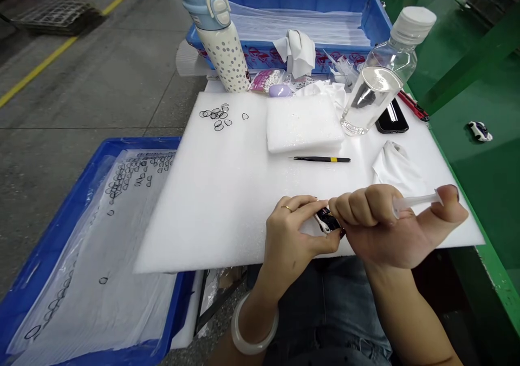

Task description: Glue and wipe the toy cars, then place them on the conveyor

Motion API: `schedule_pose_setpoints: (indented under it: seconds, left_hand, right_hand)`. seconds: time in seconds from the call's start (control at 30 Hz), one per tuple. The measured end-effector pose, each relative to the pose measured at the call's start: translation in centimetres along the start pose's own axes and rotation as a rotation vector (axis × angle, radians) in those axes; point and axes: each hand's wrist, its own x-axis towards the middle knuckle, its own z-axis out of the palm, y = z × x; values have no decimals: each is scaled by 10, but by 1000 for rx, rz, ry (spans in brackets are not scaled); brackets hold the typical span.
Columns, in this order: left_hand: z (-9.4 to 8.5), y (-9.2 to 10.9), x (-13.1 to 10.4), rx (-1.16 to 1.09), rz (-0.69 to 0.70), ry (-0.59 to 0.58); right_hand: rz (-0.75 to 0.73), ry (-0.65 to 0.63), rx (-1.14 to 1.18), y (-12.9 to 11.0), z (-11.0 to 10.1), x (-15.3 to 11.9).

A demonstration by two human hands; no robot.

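My left hand [293, 235] pinches a small black-and-white part [326, 221] between thumb and fingers, just above the front of the white foam board [195, 203]. Wrapped round a slim translucent syringe [416, 200], my right hand [390, 228] has its thumb on the plunger's end. The syringe's tip is hidden behind the fingers, close to the part. Black tweezers with a yellow band [325, 159] lie beyond the hands, before a white foam block [303, 123]. A crumpled white cloth [396, 165] rests past my right hand.
Thin black rings [217, 115] lie at the board's far left. A dotted flask [223, 46], a clear bottle [371, 87], a phone [392, 118] and a red cutter [413, 106] stand or lie farther back. Blue trays [179, 144] hold sheets and more rings. A similar part [480, 131] sits on green metal.
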Motion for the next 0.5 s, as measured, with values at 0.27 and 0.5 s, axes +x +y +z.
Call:
schedule_pose_setpoints:
  seconds: [0.27,0.5]
  left_hand:
    - [-1,1,-1,8,-24,-15]
    - [-1,1,0,7,-17,-14]
  right_hand:
    - [-18,41,-46,-1,2,-4]
    - [-32,71,-94,-3,4,-7]
